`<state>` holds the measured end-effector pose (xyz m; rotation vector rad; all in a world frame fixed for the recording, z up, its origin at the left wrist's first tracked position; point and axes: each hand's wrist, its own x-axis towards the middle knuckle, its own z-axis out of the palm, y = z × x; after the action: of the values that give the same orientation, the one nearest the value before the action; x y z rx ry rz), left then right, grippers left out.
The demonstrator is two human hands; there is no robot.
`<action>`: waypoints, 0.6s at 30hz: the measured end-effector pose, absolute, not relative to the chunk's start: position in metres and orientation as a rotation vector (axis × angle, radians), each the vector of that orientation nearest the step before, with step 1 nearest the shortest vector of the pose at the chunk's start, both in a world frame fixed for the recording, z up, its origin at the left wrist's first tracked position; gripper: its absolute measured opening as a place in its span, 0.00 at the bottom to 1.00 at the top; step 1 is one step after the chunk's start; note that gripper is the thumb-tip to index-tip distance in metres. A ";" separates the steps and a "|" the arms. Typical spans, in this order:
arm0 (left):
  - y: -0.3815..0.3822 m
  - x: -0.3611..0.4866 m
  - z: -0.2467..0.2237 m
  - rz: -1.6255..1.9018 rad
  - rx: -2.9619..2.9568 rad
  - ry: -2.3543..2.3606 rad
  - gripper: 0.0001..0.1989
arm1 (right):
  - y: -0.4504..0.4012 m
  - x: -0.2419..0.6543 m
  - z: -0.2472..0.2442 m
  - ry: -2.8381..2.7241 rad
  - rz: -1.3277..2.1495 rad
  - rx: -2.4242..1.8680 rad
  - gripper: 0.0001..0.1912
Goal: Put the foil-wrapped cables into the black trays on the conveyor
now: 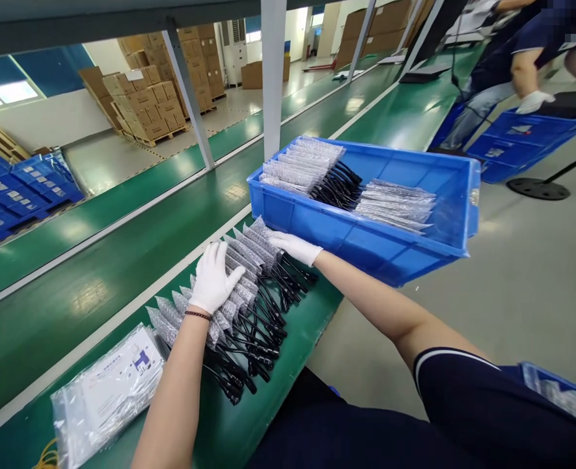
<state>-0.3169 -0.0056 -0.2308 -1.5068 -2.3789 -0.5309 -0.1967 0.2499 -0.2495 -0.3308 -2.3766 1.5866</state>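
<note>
A row of bubble-wrapped pieces with black cables lies on the green bench. White-gloved, my left hand rests on top of the row near its middle, thumb apart from the fingers and not closed on anything. My right hand, also gloved, touches the far end of the row with its fingers stretched out. Just beyond it stands a blue crate, which holds more bubble-wrapped pieces with black cables and a second stack on the right.
Clear plastic bags with printed sheets lie at the near left of the bench. A green conveyor runs behind the row, with metal posts along it. At upper right, a co-worker's gloved hand is over another blue crate.
</note>
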 end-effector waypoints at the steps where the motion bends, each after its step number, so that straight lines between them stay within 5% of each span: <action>1: -0.003 -0.318 -0.231 -0.475 -1.549 -2.412 0.35 | 0.252 -0.196 -0.252 -2.369 1.596 -0.340 0.28; 7: 0.042 -0.325 -0.225 -0.259 -1.680 -2.524 0.34 | 0.261 -0.185 -0.255 -2.336 1.382 -0.519 0.26; 13: 0.081 -0.339 -0.224 -0.298 -1.757 -2.464 0.32 | 0.228 -0.166 -0.219 -2.247 0.577 -0.393 0.21; 18: 0.083 -0.333 -0.216 -0.735 -1.671 -2.210 0.31 | 0.197 -0.151 -0.183 -2.296 0.406 -0.080 0.19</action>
<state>-0.3325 0.0825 -0.2160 -1.6713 -2.2102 -0.7351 -0.1513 0.1974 -0.1834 -0.0797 -2.2959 0.4065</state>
